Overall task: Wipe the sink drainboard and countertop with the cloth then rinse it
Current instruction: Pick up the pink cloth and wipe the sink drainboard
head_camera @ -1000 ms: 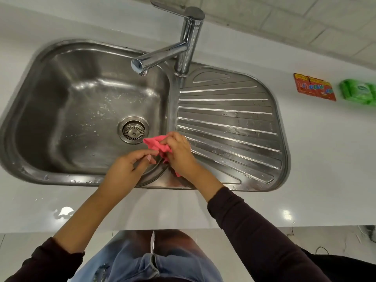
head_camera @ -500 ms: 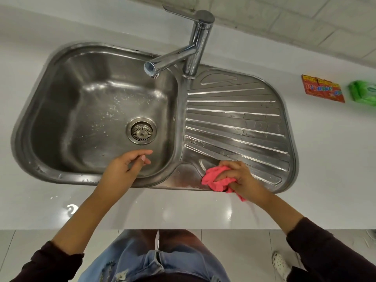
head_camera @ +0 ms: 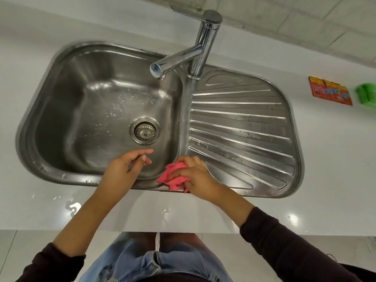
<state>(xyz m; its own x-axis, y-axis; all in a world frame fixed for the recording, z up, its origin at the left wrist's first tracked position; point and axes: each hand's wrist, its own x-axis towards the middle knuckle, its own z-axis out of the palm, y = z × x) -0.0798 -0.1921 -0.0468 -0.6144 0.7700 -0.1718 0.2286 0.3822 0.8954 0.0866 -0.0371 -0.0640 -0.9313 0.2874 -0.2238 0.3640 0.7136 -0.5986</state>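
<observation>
A bunched pink cloth (head_camera: 173, 177) lies pressed on the near rim of the steel sink, at the near left corner of the ribbed drainboard (head_camera: 240, 127). My right hand (head_camera: 195, 176) is closed over it. My left hand (head_camera: 124, 169) hovers over the near edge of the basin (head_camera: 97, 110), fingers loosely spread, holding nothing. Water drops speckle the basin floor around the drain (head_camera: 144, 132). The chrome tap (head_camera: 189, 47) points its spout over the basin; no water runs. The white countertop (head_camera: 142, 212) surrounds the sink and shows a few wet spots.
At the far right on the countertop lie a red and yellow packet (head_camera: 330, 91) and a green packet (head_camera: 367, 94). A tiled wall stands behind the tap. The countertop's front edge runs just below my forearms, with my jeans and the floor beneath.
My right hand has swept the cloth leftwards along the near edge of the drainboard, back toward the basin. My left hand has stayed over the basin's near edge.
</observation>
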